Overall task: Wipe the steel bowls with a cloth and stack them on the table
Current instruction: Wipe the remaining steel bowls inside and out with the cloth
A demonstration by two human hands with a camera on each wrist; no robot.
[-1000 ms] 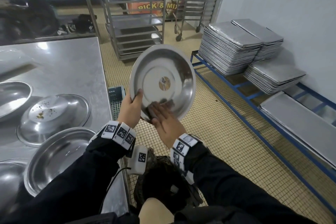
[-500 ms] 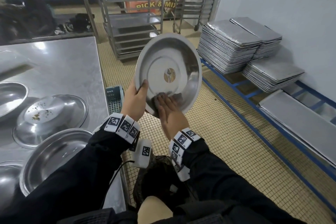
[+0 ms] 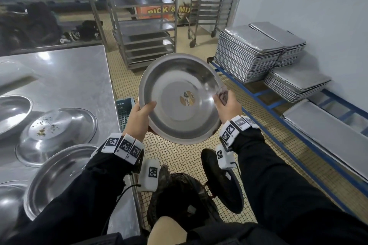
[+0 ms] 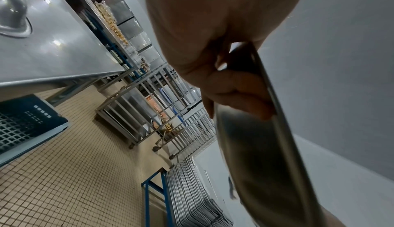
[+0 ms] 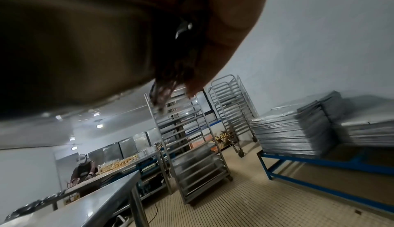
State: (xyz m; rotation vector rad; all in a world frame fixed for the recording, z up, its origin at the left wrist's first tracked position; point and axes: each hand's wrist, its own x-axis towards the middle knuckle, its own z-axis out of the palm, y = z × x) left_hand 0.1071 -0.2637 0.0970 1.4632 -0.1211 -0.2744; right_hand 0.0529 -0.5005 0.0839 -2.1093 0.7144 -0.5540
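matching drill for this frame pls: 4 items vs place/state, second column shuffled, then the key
Items:
1. held bowl
2. cloth
3. upturned bowl with crumbs
4. tray stacks

Place/state:
A. on the blue rack by the wall
B. under the right hand at the bowl's right rim
C. on the steel table, bottom up
D. tilted over the floor, left hand gripping its rim

Pairs: 1-D, 2-B, 3-C, 4-A
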